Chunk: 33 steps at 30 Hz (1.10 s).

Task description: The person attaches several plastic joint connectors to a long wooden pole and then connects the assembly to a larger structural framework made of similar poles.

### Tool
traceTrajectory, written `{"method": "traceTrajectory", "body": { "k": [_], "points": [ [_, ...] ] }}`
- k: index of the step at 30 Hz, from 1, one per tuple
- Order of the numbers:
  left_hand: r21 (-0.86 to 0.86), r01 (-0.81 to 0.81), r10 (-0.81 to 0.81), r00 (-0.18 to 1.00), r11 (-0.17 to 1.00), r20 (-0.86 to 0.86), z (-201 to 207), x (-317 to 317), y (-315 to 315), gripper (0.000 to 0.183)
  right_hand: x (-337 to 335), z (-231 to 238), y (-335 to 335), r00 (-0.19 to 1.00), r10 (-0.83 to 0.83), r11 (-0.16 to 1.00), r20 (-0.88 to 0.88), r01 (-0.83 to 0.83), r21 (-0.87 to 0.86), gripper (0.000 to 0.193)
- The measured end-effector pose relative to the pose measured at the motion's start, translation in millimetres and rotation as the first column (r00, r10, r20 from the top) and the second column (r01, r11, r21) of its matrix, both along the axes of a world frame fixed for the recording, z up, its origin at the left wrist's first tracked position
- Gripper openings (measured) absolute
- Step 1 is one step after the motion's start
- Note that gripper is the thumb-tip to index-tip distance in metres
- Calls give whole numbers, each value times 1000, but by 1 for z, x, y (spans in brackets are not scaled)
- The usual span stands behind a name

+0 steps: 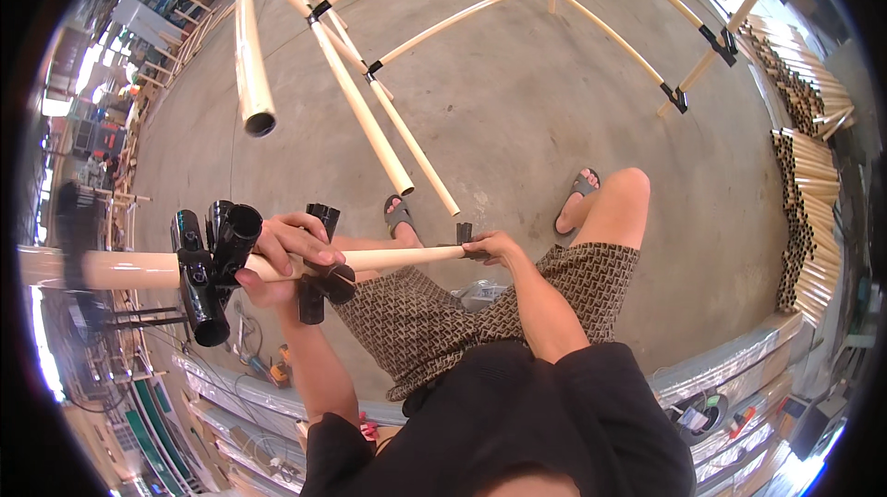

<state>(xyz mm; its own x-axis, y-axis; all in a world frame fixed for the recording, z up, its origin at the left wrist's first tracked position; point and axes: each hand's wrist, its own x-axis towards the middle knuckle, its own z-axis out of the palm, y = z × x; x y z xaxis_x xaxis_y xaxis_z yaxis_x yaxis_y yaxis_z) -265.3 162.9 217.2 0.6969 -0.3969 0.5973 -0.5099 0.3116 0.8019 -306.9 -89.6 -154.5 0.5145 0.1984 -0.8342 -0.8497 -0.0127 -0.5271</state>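
Observation:
A cream-coloured pipe [407, 260] lies crosswise in front of me, running out past the left. My left hand [282, 252] is wrapped round it, between a cluster of black pipe joints [199, 280] and another black pipe joint [323, 292]. At the pipe's right end, my right hand [494, 246] grips a small black end joint [465, 235], its fingers partly hidden. Just beyond, the open ends of a long pipe [365, 127], a thinner pipe [416, 148] and a thick pipe [248, 44] point toward me from a standing frame.
The cream pipe frame [462, 18] with black joints stands on the concrete floor [517, 90]. Stacked pipes [818, 183] line the right side. Behind me are plastic-wrapped bundles [730, 368] and a yellow cordless drill [279, 373].

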Motion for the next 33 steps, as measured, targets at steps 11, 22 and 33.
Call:
{"method": "traceTrajectory", "body": {
  "k": [11, 22, 33],
  "points": [
    [118, 45, -46, 999, 992, 2, -16, 17, -30, 57, 3, -33, 9, 989, 145, 980, -28, -148, -136, 47],
    [117, 95, -93, 995, 989, -21, -12, 32, -49, 62, -3, -35, 33, 930, -317, 946, -187, 296, -136, 43],
    [112, 431, -436, 900, 895, 23, -9, 52, -52, 64, -21, -71, 31, 929, -354, 901, -112, 306, -308, 41]
  ]
}}
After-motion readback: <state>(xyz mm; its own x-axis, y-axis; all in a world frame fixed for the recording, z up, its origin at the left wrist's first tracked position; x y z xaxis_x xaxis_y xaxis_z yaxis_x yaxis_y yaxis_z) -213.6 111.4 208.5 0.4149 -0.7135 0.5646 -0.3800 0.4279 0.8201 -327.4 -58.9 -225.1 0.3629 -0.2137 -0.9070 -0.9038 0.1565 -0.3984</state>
